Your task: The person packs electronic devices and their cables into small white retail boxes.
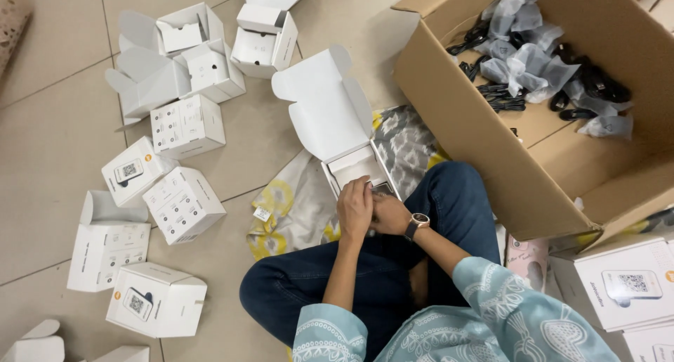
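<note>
White open carton [344, 134] under both hands [372, 209], fingers curled, perhaps pinching a small dark device [384, 188].

Beige tiled floor [49, 158], dark grout lines, patterned cloth [295, 207], soft even light

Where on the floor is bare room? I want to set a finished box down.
Bare tiles lie at far left, left of the white boxes, and between those boxes and the open box at the hands. It is crowded right of the knee: carton and stacked boxes.
</note>
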